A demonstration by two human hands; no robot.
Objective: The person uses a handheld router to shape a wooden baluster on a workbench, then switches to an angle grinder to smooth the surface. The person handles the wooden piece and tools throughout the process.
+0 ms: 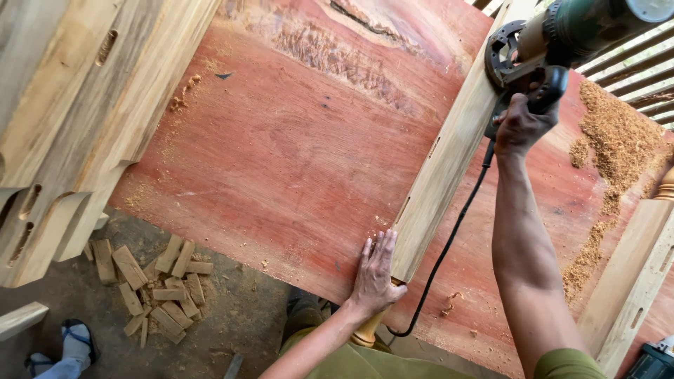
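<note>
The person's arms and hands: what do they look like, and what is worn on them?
Both forearms are bare. The left hand and right hand have no gloves. I see no ring, watch or marking. An olive-green short sleeve shows at the right upper arm. The same green cloth lies under the left arm.

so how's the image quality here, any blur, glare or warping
Head view: soft, even daylight and no harsh glare on the reddish board. Left hand and wooden post are sharp. The power tool in the right hand is cropped at the top edge. Wide-angle warp bends the stacked posts at left.
</note>
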